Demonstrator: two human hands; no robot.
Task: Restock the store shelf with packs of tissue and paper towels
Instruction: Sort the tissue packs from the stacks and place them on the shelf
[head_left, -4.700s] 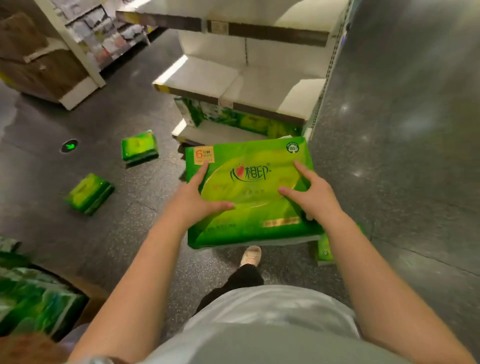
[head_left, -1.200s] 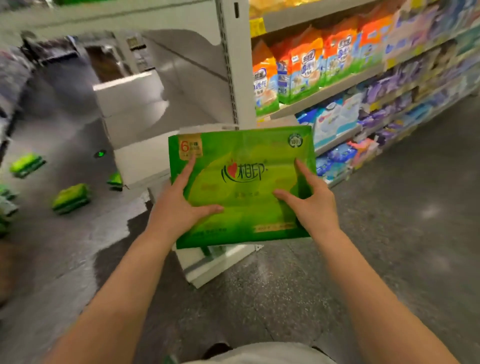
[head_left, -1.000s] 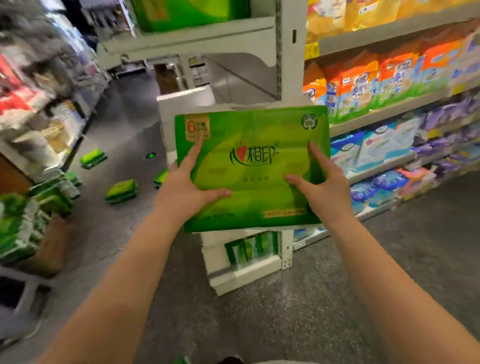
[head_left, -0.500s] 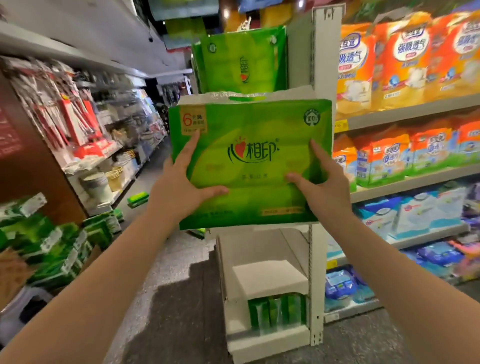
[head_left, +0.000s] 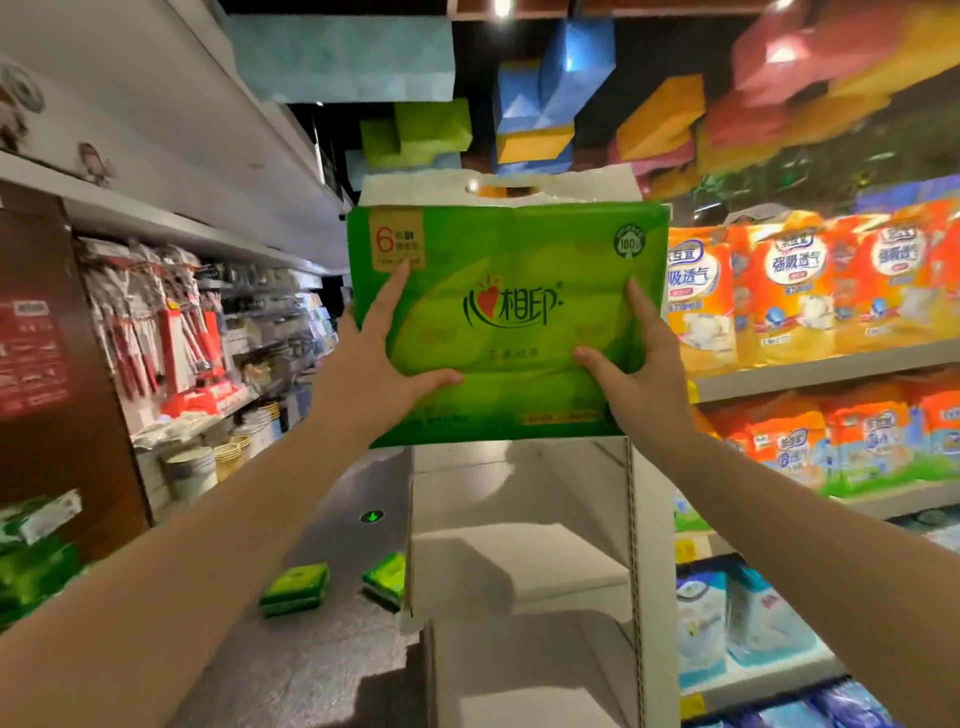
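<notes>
Person holds a green six-pack of tissue (head_left: 506, 322) up in front of the head camera with both arms raised. Left hand (head_left: 371, 364) grasps the pack's left edge: index finger stretched up the front face toward the orange "6" label, thumb pressed across the lower front, remaining fingers wrapped behind and hidden. Right hand (head_left: 636, 371) grasps the right edge the same way, thumb on the front, forefinger up along the side, other fingers behind the pack. Pack is upright, front face to the camera, white carry handle flap (head_left: 498, 189) sticking up on top. It sits in the air above the white end-cap shelf unit (head_left: 519, 561), not touching any board; lower boards of that unit are visible beneath it. Whether it touches a shelf behind cannot be told.

Right of the unit, aisle shelving carries orange packs (head_left: 789, 296) on the upper rows and blue and white packs (head_left: 748, 623) lower down. Two small green tissue packs (head_left: 296, 587) (head_left: 387, 577) lie on the dark floor (head_left: 332, 670) left of the unit. More green packs (head_left: 36, 556) are stacked at the far left edge. Housewares hang and sit on the left-side shelves (head_left: 182, 338). Coloured blocks (head_left: 540, 109) hang from the ceiling.
</notes>
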